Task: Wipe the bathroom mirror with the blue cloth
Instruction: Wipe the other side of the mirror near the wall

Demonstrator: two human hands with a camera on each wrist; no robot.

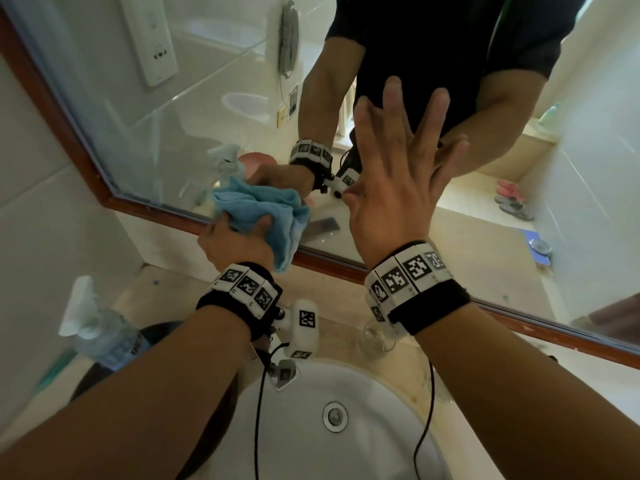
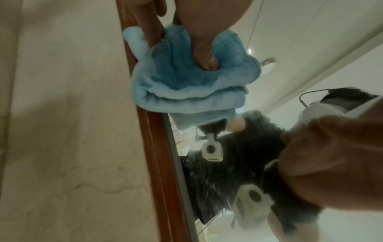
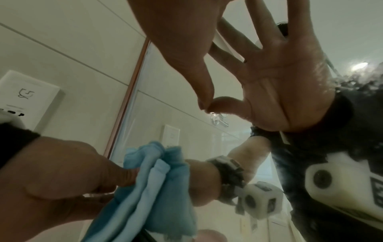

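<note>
The mirror (image 1: pixel 207 109) in its brown wooden frame (image 1: pixel 52 98) fills the wall ahead. My left hand (image 1: pixel 235 237) grips the bunched blue cloth (image 1: pixel 266 216) and holds it against the glass at the mirror's lower edge, over the frame (image 2: pixel 157 147). The thumb digs into the blue cloth (image 2: pixel 186 85) in the left wrist view. My right hand (image 1: pixel 398 174) is spread flat on the glass to the right of the cloth, fingers straight and apart. In the right wrist view the thumb tip of my right hand (image 3: pixel 186 54) meets its reflection, and the blue cloth (image 3: pixel 153 188) is lower left.
Below the mirror a white sink basin (image 1: pixel 363 393) sits in a beige counter (image 1: pixel 173 289). A spray bottle (image 1: pixel 100 330) stands at the left and a clear glass (image 1: pixel 377 337) by my right wrist. A wall socket plate (image 1: pixel 152 39) hangs left of the mirror.
</note>
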